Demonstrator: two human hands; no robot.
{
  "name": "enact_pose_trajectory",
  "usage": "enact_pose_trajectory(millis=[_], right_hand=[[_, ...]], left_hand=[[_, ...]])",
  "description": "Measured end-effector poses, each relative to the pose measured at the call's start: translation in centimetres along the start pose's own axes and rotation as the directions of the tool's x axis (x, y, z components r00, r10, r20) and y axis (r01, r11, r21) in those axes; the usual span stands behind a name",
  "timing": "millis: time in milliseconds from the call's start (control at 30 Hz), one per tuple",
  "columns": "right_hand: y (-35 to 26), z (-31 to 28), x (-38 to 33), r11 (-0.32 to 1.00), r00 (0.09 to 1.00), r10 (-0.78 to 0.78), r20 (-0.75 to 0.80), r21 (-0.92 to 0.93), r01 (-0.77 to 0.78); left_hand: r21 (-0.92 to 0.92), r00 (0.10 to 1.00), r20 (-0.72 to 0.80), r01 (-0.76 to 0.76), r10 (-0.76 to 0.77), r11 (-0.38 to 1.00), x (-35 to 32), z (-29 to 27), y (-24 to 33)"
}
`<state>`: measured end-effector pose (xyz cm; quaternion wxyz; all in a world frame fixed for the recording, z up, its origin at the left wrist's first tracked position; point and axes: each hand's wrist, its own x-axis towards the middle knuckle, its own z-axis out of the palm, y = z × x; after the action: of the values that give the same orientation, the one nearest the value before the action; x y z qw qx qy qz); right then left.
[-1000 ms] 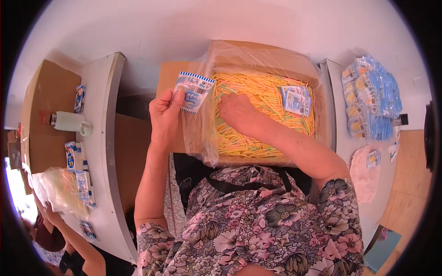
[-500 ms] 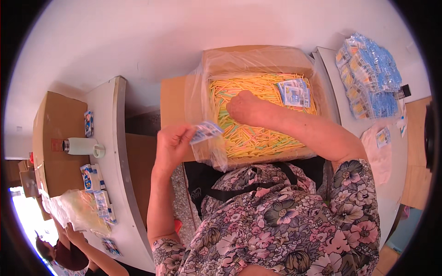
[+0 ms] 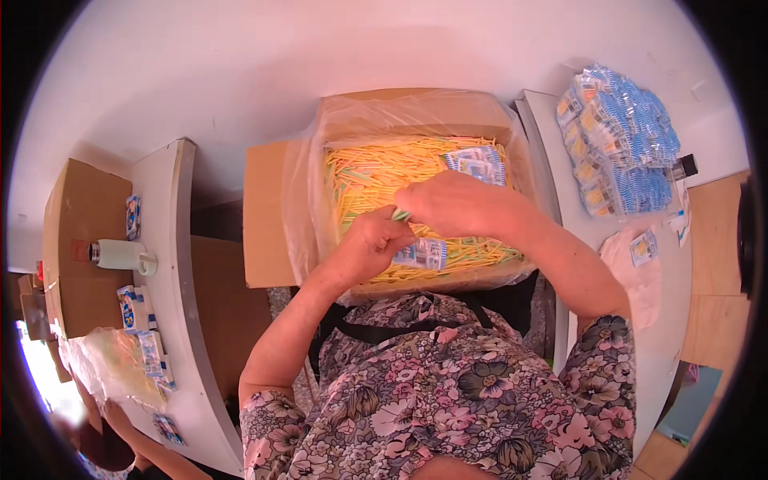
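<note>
In front of me a cardboard box (image 3: pixel 266 216) lined with clear plastic is filled with thin yellow, orange and green sticks (image 3: pixel 364 172). Above them, my left hand (image 3: pixel 370 244) is closed on a small clear packet (image 3: pixel 422 254) with blue printing. My right hand (image 3: pixel 456 204) meets it from the right, fingers pinched around a few green-tipped sticks (image 3: pixel 400 214). Whether the stick ends are inside the packet's mouth is hidden by my fingers. More blue packets (image 3: pixel 478 164) lie on the sticks at the box's far right.
On the right table, a large heap of blue-striped packets (image 3: pixel 620 144) sits beyond a pink cloth (image 3: pixel 632 280). The left table (image 3: pixel 180 320) holds a pale green bottle (image 3: pixel 124 255), another carton (image 3: pixel 88 240), several packs and a plastic bag (image 3: pixel 120 364). Another person's arms (image 3: pixel 132 432) reach in there.
My left hand has brought the packet rightward over the box. My right hand has lifted from the sticks with a few in its fingers, and the two hands have come together.
</note>
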<state>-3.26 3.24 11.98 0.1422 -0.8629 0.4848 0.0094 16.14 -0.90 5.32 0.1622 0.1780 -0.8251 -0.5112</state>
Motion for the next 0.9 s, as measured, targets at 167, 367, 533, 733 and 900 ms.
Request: enact_pose_trajectory(millis=[167,367,533,733,900], right_hand=[[1.9,2.1,-3.1,0.613,0.923,0.319,-0.216,0.790,-0.027],[1.4,6.2,-3.0,0.834,0.782,0.231,-0.579,0.532,0.147],[0.1,6.7,-3.4,0.791,0.788,0.509,-0.347,0.550,-0.269],[0.4,8.6,-3.9,0.774,0.589,0.533,-0.607,0.631,-0.050],[3.0,8.6,-6.3,0.481,0.511,0.767,-0.387,0.875,-0.059]], left_hand=[[-0.142,0.997,-0.073,-0.035,0.025,0.989,1.0,1.9,-0.9],[-0.371,0.999,0.001,0.032,-0.034,0.928,1.4,4.0,-1.1],[-0.220,0.984,-0.115,-0.160,0.137,0.962,2.1,6.1,-0.4],[-0.290,0.998,0.052,-0.003,0.018,0.957,3.2,6.8,0.0],[-0.388,0.957,0.288,0.143,-0.028,0.910,2.4,6.1,-0.4]])
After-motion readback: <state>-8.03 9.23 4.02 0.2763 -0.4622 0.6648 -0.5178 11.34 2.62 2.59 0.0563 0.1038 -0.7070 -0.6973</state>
